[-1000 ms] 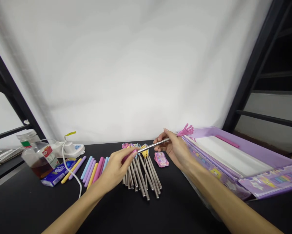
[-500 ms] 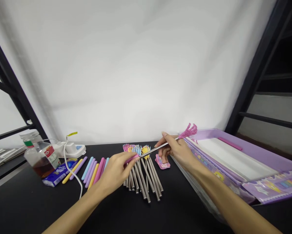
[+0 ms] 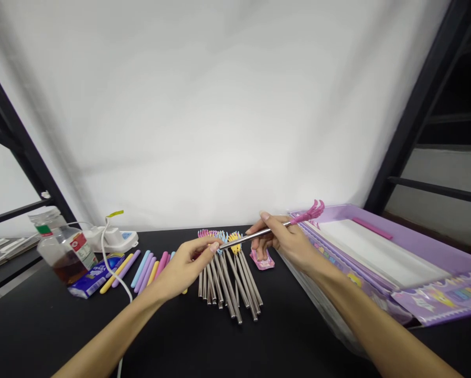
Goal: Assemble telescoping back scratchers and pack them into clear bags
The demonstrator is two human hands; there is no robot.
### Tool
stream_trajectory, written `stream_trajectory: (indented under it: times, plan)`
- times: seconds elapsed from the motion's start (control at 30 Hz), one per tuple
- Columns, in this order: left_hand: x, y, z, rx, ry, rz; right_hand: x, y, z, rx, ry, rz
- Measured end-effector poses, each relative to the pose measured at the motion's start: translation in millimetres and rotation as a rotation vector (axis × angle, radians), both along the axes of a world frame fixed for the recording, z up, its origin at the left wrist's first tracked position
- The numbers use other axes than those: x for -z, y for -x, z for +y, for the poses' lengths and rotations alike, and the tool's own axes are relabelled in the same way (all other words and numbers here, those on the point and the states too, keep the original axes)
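A pink claw-headed back scratcher (image 3: 255, 237) with a metal rod is held slantwise between both hands. My right hand (image 3: 285, 244) is closed on the rod just below the pink claw. My left hand (image 3: 190, 265) pinches the rod's other end, and its fingers hide most of the pink handle there. Beneath the hands lie several metal-rod back scratchers (image 3: 229, 294) with pink, blue and yellow claws. A small pink packet of cards (image 3: 264, 260) lies under my right fingers. Left of my left hand are several coloured handle sleeves (image 3: 144, 270), partly covered by it.
A purple display box (image 3: 361, 212) holding a pink sleeve (image 3: 372, 228) stands at the right. At the left are a jar of brown liquid (image 3: 64, 252), a blue packet (image 3: 94, 281), a power strip (image 3: 123, 240) and a white cable (image 3: 111, 273). A white wall (image 3: 235, 115) rises behind the black table (image 3: 282, 341).
The left hand has shifted slightly up and its thumb now covers the rod's end, where the pink handle showed before. The claw has turned and moved slightly right.
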State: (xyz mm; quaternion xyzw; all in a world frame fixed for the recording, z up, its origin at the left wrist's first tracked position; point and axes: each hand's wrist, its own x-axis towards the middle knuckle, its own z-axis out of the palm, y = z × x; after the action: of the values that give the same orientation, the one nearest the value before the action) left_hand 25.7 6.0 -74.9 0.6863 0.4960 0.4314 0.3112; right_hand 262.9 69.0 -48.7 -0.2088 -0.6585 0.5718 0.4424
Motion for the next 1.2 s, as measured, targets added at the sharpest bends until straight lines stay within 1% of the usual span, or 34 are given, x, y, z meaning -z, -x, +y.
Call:
stream_trajectory:
  times: [0.07, 0.13, 0.2, 0.27, 0.3, 0.33, 0.4, 0.43, 0.53, 0.6, 0.67, 0.73, 0.8, 0.87, 0.97, 1.07, 1.13, 1.2]
  plan:
    - [-2.6, -2, 0, 0.046, 0.066, -0.086, 0.5, -2, 2, -0.015, -0.010, 0.016]
    - [-7.2, -5, -2, 0.094, 0.125, -0.177, 2.8, -1, 2, 0.003, -0.015, 0.002]
    - [-13.7, -8, -4, 0.122, 0.152, -0.240, 6.7, 3, -1, 0.030, -0.010, -0.121]
    - [-19.9, -10, -6, 0.063, 0.083, -0.211, 10.5, 9, -4, 0.044, 0.011, -0.260]
    - [-22.0, -9, -6, 0.007, 0.019, -0.169, 11.5, 12, -5, 0.050, 0.020, -0.285]
    - [-23.1, -8, -7, -0.051, -0.044, -0.116, 11.6, 14, -5, 0.060, 0.026, -0.266]
    - [-21.5, -4, -6, -0.127, -0.120, -0.017, 8.5, 14, -3, 0.105, 0.021, -0.147]
    - [-19.1, -1, -5, -0.135, -0.127, 0.022, 5.9, 12, -2, 0.138, 0.013, -0.089]
    - [-9.6, 4, -2, -0.123, -0.108, 0.131, -2.3, 4, 1, 0.244, 0.000, 0.027]
    - [-4.6, 3, 0, -0.107, -0.115, 0.168, -4.9, 1, 2, 0.277, 0.009, 0.074]
    - [-2.1, -1, 0, -0.076, -0.141, 0.199, -5.0, 0, 0, 0.261, 0.029, 0.107]
    - [-1.6, -7, -2, -0.050, -0.171, 0.214, -3.6, 2, -2, 0.213, 0.047, 0.120]
    - [-2.1, -11, -3, -0.043, -0.188, 0.212, -2.2, 4, -3, 0.174, 0.053, 0.120]
    - [-2.2, -13, -4, -0.050, -0.192, 0.195, -1.7, 5, -3, 0.171, 0.056, 0.131]
    - [-0.8, -13, -4, -0.062, -0.184, 0.146, -2.1, 5, -2, 0.199, 0.077, 0.169]
    - [2.4, -11, -2, -0.064, -0.184, 0.092, -0.9, 4, -1, 0.188, 0.099, 0.175]
    - [4.5, -9, -1, -0.060, -0.208, 0.085, 1.2, 3, 1, 0.168, 0.089, 0.166]
    - [6.1, -8, -1, -0.055, -0.265, 0.126, 3.6, 3, 2, 0.154, 0.058, 0.148]
